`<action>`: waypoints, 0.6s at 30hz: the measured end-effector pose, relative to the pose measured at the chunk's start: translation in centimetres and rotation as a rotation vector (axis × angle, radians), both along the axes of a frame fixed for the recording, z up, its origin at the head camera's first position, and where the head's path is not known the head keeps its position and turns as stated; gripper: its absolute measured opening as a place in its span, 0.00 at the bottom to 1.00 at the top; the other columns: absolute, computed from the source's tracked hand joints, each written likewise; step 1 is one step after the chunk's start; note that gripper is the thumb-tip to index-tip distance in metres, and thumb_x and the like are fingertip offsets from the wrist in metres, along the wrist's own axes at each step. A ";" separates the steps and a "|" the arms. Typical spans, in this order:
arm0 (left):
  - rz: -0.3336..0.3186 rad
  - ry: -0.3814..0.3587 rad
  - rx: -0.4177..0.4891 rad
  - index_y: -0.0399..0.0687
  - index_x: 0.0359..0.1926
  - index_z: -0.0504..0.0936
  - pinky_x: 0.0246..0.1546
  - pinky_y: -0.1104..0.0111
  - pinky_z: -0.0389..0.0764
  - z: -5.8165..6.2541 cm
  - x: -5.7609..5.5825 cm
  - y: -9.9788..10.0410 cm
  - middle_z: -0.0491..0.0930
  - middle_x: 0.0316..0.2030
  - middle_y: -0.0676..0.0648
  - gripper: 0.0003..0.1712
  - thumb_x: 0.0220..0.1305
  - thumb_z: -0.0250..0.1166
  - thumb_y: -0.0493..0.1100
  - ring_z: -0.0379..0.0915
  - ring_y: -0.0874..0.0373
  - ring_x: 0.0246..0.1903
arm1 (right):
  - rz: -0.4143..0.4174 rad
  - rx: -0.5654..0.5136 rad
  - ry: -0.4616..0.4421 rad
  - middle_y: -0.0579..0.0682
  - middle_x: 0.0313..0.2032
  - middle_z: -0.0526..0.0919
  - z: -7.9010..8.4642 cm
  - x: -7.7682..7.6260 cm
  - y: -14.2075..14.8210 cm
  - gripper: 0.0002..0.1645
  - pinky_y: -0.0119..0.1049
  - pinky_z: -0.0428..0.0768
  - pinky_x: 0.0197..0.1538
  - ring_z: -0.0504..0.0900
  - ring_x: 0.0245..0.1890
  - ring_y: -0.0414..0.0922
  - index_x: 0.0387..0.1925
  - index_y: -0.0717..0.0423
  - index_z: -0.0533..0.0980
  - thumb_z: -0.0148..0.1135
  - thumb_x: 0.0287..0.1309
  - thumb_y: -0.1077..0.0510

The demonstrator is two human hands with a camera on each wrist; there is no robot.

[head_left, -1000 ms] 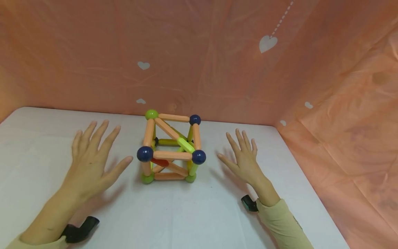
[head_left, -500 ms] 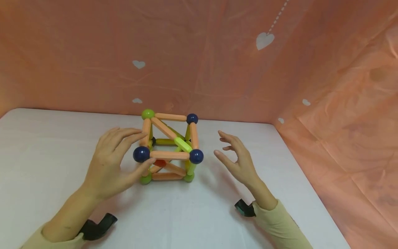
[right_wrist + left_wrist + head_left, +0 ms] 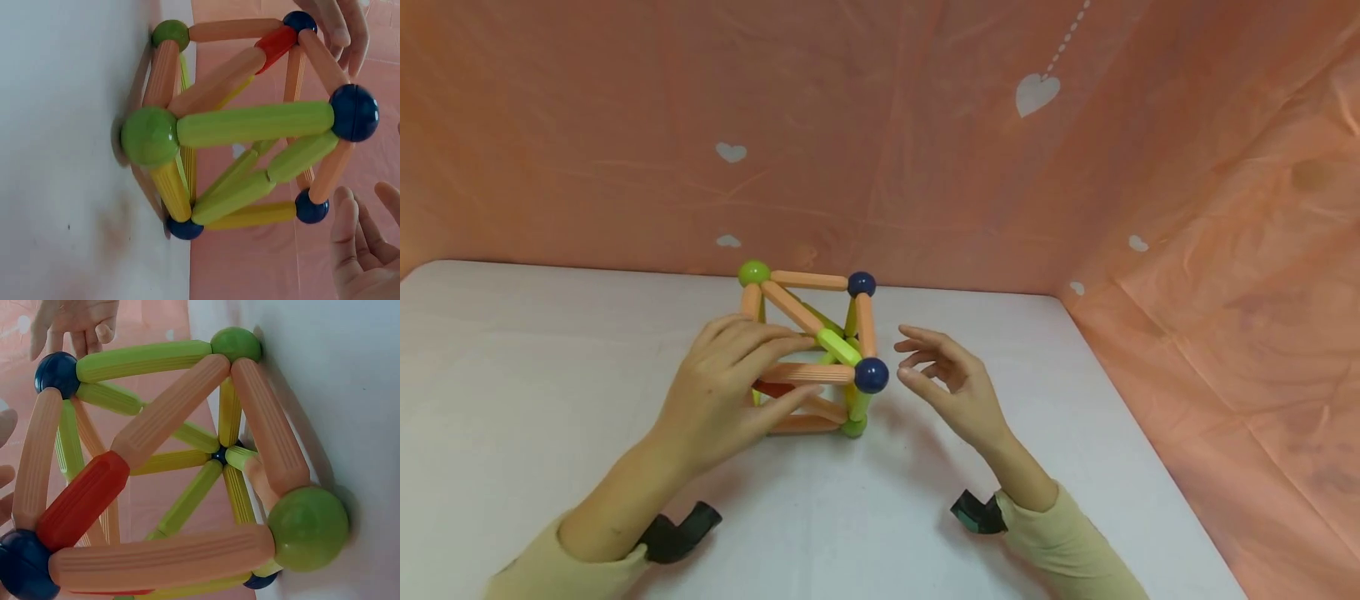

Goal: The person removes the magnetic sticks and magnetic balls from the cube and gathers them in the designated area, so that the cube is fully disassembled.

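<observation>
A cube-shaped frame of magnetic sticks and balls (image 3: pixel 814 374) stands on the white tabletop. Its sticks are orange, green, yellow and red, with dark blue and green balls at the corners. My left hand (image 3: pixel 722 392) hovers at its near-left top corner, overlapping it and hiding the blue ball there. The fingers are bent gently, with the thumb apart below. In the left wrist view, fingertips (image 3: pixel 6 462) show beside the frame. To the right of the frame, my right hand (image 3: pixel 958 392) is raised with loosely curved fingers and holds nothing; in the right wrist view its palm (image 3: pixel 369 278) faces the frame.
The tabletop (image 3: pixel 820 517) is covered in white cloth. Behind it and along the right hangs a pinkish-orange curtain (image 3: pixel 925 150) with pale hearts. A black wrist device sits under each forearm, the left one (image 3: pixel 681 533) and the right one (image 3: pixel 979 512).
Both hands have come inward from beside the frame, the left further, now overlapping the frame's left side. Their spread fingers have bent into loose curves. The frame stays in place.
</observation>
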State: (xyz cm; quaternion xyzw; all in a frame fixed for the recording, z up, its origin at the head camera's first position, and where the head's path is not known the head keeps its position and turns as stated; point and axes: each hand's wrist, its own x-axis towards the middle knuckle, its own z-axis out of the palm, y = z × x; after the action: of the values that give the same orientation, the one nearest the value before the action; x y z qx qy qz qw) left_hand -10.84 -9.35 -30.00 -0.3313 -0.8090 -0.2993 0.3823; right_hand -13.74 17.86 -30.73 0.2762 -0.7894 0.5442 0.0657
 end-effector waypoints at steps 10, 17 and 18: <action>0.000 0.034 -0.062 0.44 0.42 0.85 0.41 0.61 0.76 0.3 -0.2 1.0 0.86 0.34 0.48 0.35 0.67 0.46 0.67 0.79 0.53 0.34 | 0.088 -0.017 -0.022 0.60 0.47 0.82 -0.4 0.3 -1.2 0.27 0.28 0.76 0.34 0.78 0.35 0.40 0.57 0.61 0.74 0.68 0.55 0.62; 0.022 -0.072 -0.129 0.45 0.45 0.85 0.28 0.65 0.79 0.5 0.0 1.6 0.86 0.36 0.49 0.23 0.61 0.64 0.59 0.81 0.56 0.31 | 0.092 -0.034 -0.014 0.56 0.48 0.80 -0.8 0.4 -1.6 0.25 0.27 0.74 0.30 0.75 0.30 0.39 0.53 0.62 0.77 0.70 0.53 0.62; 0.028 -0.100 -0.141 0.45 0.45 0.85 0.26 0.66 0.79 0.5 0.0 1.7 0.86 0.36 0.49 0.21 0.58 0.68 0.55 0.81 0.57 0.30 | 0.092 -0.035 -0.014 0.56 0.49 0.80 -0.9 0.5 -1.7 0.25 0.27 0.74 0.30 0.75 0.30 0.39 0.53 0.62 0.77 0.70 0.52 0.63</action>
State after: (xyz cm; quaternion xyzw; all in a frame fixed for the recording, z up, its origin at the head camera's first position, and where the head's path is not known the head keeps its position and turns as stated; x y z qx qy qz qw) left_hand -10.86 -7.65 -29.47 -0.3307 -0.8507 -0.2525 0.3213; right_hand -13.28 16.16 -31.59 0.3073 -0.7668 0.5621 0.0399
